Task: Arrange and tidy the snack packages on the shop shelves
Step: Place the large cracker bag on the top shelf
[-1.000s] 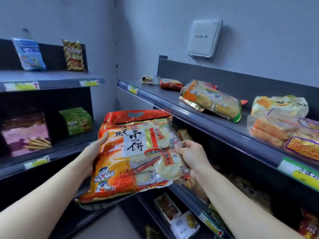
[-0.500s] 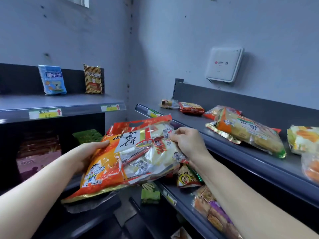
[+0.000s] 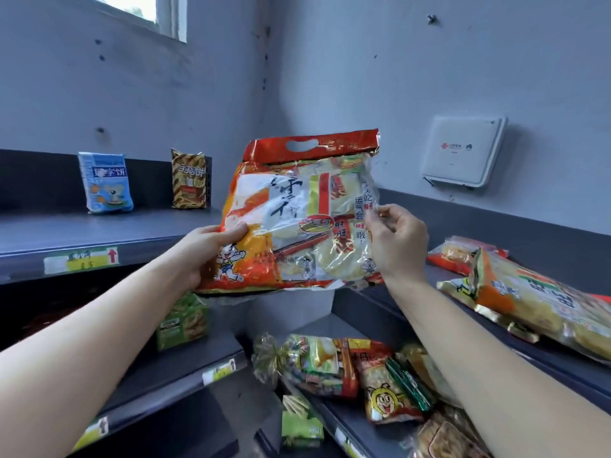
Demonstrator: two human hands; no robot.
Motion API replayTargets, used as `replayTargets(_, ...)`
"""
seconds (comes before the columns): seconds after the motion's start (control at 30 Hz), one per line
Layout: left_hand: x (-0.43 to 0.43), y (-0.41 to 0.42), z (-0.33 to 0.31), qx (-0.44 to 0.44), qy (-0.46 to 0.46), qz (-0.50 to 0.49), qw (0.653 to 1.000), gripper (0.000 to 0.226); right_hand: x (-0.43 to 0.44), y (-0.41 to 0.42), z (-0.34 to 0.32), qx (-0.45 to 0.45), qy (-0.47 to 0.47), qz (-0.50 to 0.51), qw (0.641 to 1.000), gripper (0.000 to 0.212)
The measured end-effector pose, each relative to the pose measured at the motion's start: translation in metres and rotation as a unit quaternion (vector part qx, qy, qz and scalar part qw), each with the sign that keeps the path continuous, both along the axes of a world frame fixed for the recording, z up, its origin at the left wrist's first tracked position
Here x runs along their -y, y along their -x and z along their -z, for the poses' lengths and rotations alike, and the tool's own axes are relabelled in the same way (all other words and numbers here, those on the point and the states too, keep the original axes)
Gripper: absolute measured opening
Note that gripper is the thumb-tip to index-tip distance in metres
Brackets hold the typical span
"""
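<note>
Now I see the big rice cracker bag [image 3: 304,219] held up in the air in the corner where the two shelf units meet. It is resting on no shelf. It stands nearly upright, front toward the camera, with its red header strip and cut-out handle at the top.

The left hand [image 3: 211,249] grips the bag's lower left edge. Its thumb is pressed flat across the front by the cartoon boy, and its other fingers are hidden behind the pack. The right hand [image 3: 396,246] has curled fingers and pinches the clear film at the bag's right edge, about halfway up.

On the left top shelf [image 3: 99,226], a blue biscuit packet [image 3: 105,183] and a brown striped packet [image 3: 189,180] stand upright against the back panel, well apart from each other. A yellow price tag [image 3: 81,261] with a red arrow sits on that shelf's front lip. Below it, a green box [image 3: 183,322] stands on the next shelf down.

On the right top shelf [image 3: 562,368], a large orange-and-gold snack bag [image 3: 535,302] lies flat, with a red packet [image 3: 456,256] just behind it. The lower right shelf holds a loose heap of packets, among them one with a cartoon bee face [image 3: 383,388]. A white wall box [image 3: 463,150] hangs above the right unit.
</note>
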State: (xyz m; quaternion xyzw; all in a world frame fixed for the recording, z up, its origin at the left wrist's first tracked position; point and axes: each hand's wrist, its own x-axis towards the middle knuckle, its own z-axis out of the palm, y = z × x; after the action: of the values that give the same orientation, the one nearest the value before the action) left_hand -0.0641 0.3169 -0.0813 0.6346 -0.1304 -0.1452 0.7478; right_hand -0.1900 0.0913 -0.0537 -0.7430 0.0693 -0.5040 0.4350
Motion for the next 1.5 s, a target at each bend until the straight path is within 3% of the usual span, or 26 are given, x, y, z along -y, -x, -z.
replayTargets(0.1, 0.029, -0.022, -0.007, 0.019, 0.022, -0.036, 0.999, 0.038, 0.032, -0.027, -0.005, -0.003, -0.061, -0.014, 0.998, 0.029)
replayTargets(0.2, 0.053, -0.046, -0.016, 0.036, 0.050, -0.062, 0.996, 0.033, 0.068, -0.062, -0.012, 0.009, -0.208, -0.049, 0.977, 0.041)
replayTargets(0.3, 0.069, -0.073, -0.024, 0.061, 0.077, -0.102, 0.990, 0.046, 0.102, -0.103, -0.013, -0.013, -0.249, 0.006, 0.968, 0.034)
replayTargets(0.37, 0.078, -0.090, -0.027, 0.066, 0.093, -0.123, 0.986, 0.050, 0.123, -0.126, -0.009, -0.058, -0.210, 0.058, 0.974, 0.024)
replayTargets(0.47, 0.091, -0.110, -0.030, 0.063, 0.124, -0.135, 0.981, 0.047, 0.147, -0.147, -0.001, -0.212, -0.111, 0.130, 0.962, 0.024)
replayTargets(0.57, 0.106, -0.132, -0.033, 0.057, 0.144, -0.132, 0.979, 0.045, 0.161, -0.160, 0.006, -0.415, 0.007, 0.183, 0.891, 0.038)
replayTargets(0.67, 0.123, -0.154, -0.037, 0.048, 0.155, -0.117, 0.980, 0.046, 0.168, -0.173, 0.012, -0.530, 0.074, 0.191, 0.823, 0.071)
replayTargets(0.8, 0.150, -0.181, -0.049, 0.043, 0.160, -0.087, 0.982, 0.048, 0.175, -0.193, 0.015, -0.568, 0.124, 0.100, 0.807, 0.084)
replayTargets(0.97, 0.183, -0.207, -0.060, 0.051, 0.156, -0.046, 0.985, 0.050, 0.165, -0.202, 0.004, -0.654, 0.267, 0.068, 0.704, 0.053)
replayTargets(1.2, 0.227, -0.222, -0.057, 0.045, 0.155, 0.006, 0.987, 0.048, 0.146, -0.181, -0.027, -0.696, 0.318, 0.008, 0.643, 0.038)
replayTargets(1.37, 0.253, -0.225, -0.053, 0.071, 0.120, 0.033, 0.990, 0.057, 0.142, -0.159, -0.051, -0.686, 0.284, 0.013, 0.670, 0.027)
replayTargets(1.5, 0.268, -0.230, -0.051, 0.107, 0.088, 0.046, 0.989, 0.059, 0.159, -0.154, -0.049, -0.622, 0.230, 0.060, 0.746, 0.015)
